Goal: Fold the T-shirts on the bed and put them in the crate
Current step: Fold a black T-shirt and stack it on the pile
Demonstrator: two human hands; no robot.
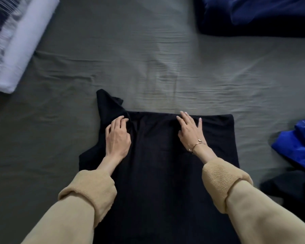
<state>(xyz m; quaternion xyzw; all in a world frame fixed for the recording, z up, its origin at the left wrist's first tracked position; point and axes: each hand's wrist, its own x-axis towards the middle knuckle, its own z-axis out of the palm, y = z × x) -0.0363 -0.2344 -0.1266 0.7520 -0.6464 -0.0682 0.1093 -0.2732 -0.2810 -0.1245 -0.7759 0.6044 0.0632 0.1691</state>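
Observation:
A black T-shirt [158, 164] lies spread on the grey-green bed sheet [148, 67] right in front of me, its far edge straight and one sleeve sticking up at the far left. My left hand [117, 136] rests on the cloth by that sleeve, fingers curled into the bunched fabric. My right hand [190, 131], with a bracelet at the wrist, lies flat on the shirt near its far edge, fingers straight. No crate is in view.
A bright blue garment [299, 147] lies crumpled at the right edge, with a dark one [289, 187] below it. A navy heap [257, 13] sits at the far right. White and striped folded bedding [16, 41] lies at the far left.

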